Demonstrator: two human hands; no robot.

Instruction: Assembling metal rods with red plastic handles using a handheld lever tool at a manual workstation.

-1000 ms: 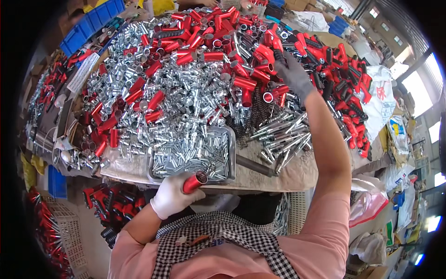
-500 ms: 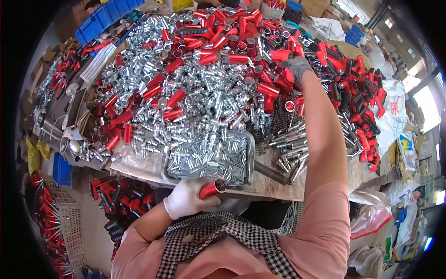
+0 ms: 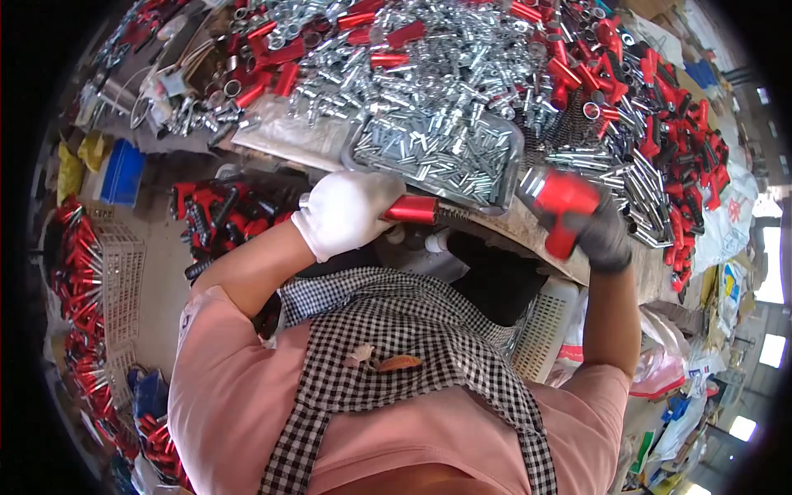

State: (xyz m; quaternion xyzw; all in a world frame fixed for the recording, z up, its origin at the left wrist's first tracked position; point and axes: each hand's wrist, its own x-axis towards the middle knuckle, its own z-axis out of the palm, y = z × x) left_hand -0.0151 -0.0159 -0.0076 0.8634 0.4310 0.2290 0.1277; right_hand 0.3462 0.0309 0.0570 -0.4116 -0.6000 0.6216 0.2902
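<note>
Left hand (image 3: 345,210), white glove, sits at the near edge of the metal tray (image 3: 495,194), fingers wrapped around a red handle (image 3: 410,209) with a metal shank poking toward the tray. Right hand (image 3: 601,238), dark glove, is just right of the tray, fingers clamped on a blurred red part (image 3: 561,202). A second ago the right hand was reaching far beyond the tray into the pile on the tabletop (image 3: 280,136); now it's pulled back near the edge.

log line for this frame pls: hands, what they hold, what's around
left hand: shut on red tube | right hand: shut on red part, blurred | tray of silver pins at table edge
</note>
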